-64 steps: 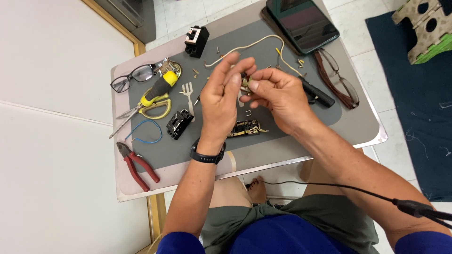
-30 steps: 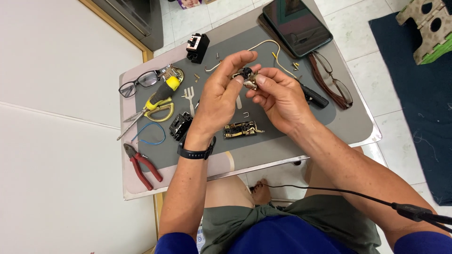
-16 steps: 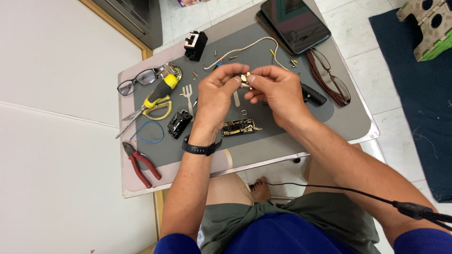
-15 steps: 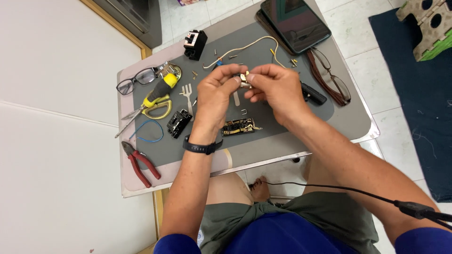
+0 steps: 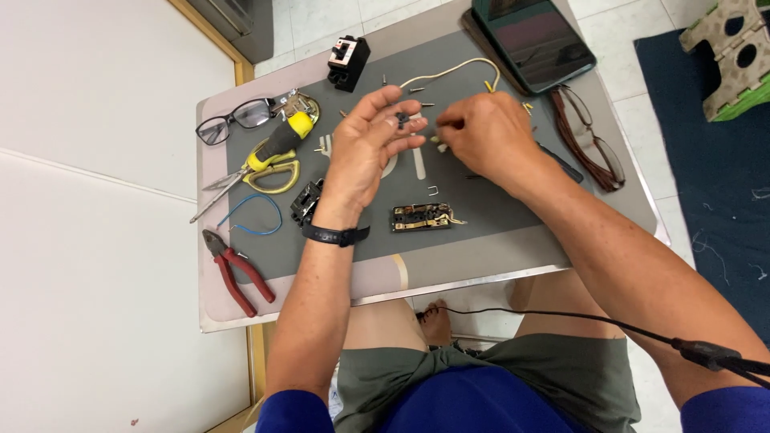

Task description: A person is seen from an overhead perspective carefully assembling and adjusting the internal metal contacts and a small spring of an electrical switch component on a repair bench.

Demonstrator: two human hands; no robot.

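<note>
Looks like the fiddly sorting-out-small-parts stage of taking an electrical fitting apart. The left hand (image 5: 365,148) is held palm-up over the middle of the worktop (image 5: 241,309), fingers loosely spread, cradling a tiny dark part (image 5: 401,120) at the fingertips rather than clamping it. The right hand (image 5: 481,132) sits just beside it with fingertips pinched together; it seems to be nipping a small pale bit (image 5: 437,143), though that's too tiny to be sure.

The brass-and-black socket insert (image 5: 423,216) lies on the grey mat (image 5: 497,208) nearer the front edge, below both hands. Red pliers (image 5: 237,269) sit at the front-left corner, the yellow screwdriver (image 5: 273,148) further back on the left.

My guess: next move needs a careful two-finger pick so nothing rolls off the palm.
</note>
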